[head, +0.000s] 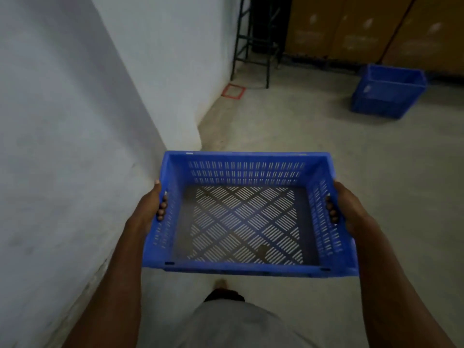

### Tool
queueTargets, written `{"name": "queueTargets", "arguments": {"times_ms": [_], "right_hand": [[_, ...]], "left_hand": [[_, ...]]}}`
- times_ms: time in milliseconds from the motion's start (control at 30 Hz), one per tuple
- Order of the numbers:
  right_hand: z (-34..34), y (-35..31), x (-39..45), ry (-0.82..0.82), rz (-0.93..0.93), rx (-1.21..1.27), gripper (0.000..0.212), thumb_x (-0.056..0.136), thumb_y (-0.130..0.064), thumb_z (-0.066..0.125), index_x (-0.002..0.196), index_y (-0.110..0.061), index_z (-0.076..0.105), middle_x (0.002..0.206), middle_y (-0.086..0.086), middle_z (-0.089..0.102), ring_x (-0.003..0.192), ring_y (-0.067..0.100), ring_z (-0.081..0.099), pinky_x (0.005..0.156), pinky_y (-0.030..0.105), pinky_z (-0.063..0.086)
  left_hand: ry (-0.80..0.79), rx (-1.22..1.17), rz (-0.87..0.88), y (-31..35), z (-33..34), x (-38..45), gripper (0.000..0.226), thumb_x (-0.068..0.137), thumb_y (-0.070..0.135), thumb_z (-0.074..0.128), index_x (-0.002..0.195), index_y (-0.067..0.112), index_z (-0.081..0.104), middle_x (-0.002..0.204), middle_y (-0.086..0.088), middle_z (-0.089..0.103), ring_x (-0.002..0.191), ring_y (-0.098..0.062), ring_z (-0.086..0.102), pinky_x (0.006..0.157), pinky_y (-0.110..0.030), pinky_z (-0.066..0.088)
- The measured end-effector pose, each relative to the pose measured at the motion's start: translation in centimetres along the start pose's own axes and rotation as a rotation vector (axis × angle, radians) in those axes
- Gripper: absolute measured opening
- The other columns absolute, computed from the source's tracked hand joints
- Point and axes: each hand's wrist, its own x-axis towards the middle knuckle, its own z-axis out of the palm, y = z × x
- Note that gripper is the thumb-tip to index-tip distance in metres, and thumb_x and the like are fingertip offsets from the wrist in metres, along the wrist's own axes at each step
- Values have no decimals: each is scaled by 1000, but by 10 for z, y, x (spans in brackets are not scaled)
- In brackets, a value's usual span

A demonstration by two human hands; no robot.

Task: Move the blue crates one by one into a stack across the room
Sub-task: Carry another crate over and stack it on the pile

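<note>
An empty blue crate with slotted walls and a perforated floor is held level in front of me, above the concrete floor. My left hand grips its left wall, fingers curled through the handle slot. My right hand grips the right wall the same way. Another blue crate stands on the floor at the far right, apart from the one I carry; whether it is a single crate or a stack is unclear.
A white wall runs close along my left and ends at a corner ahead. A black metal rack stands at the back, with a red floor square beside it. Brown cardboard boxes line the far wall.
</note>
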Motion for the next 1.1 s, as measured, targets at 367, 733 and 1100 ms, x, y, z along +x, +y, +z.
{"name": "queueTargets", "arguments": {"times_ms": [367,733,1100], "right_hand": [[-212,-46,139,258,112,226,56,92,-71,40,78,-16,47,60,2,41,42,15,34,35,24,31],[-425,-109,255,501,179,443,58,94,-71,37,77,-17,46,60,3,39,46,18,36,39,26,33],[-628,-251,481,486,130,362,57,96,-70,34,75,-18,47,56,1,38,37,13,30,34,20,25]], "left_hand": [[-340,183,76,149,327,130,52,103,62,33,74,21,46,55,2,35,39,-10,27,39,-19,23],[-595,350,109,301,686,191,58,101,67,30,76,19,49,52,3,40,41,-13,29,44,-23,25],[-520,243,95,403,951,246,56,104,62,28,77,18,50,49,5,41,34,-10,32,38,-19,27]]}}
